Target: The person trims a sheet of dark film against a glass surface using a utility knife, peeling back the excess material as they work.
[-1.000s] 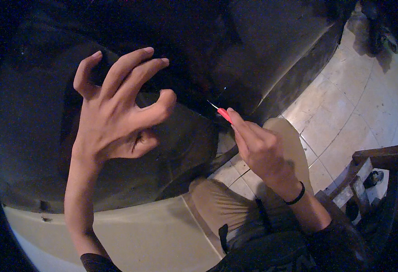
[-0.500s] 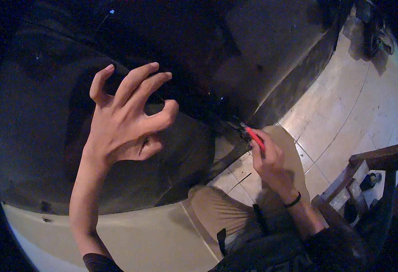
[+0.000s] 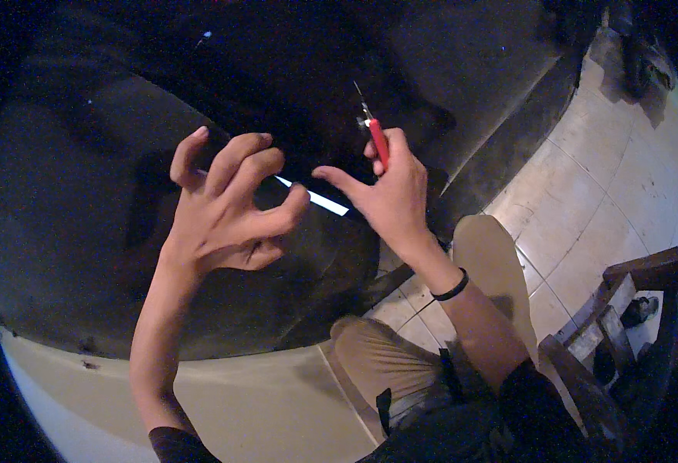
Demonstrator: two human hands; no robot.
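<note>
My left hand (image 3: 227, 204) reaches over a large dark surface (image 3: 277, 324), its fingers curled but spread apart. Nothing shows between them, though the dark behind the fingertips hides detail. To its right, my right hand (image 3: 397, 193) is raised and grips a slim red-handled tool (image 3: 379, 145), thumb held out to the left. A thin pointed metal tip extends from the tool toward the far side; its exact kind is unclear. A narrow bright white strip (image 3: 325, 204) lies between the two hands, beside the left index finger.
Beige-trousered knees (image 3: 385, 355) are below the hands. Light tiled floor (image 3: 571, 193) runs along the right. A dark wooden piece of furniture (image 3: 640, 266) stands at right, and a pale surface (image 3: 254, 401) spans the lower left. The far area is too dark to read.
My right hand has moved up and left with the red-handled tool, its tip now pointing away. The white strip has come into sight. My left hand has shifted slightly right and down in view.
</note>
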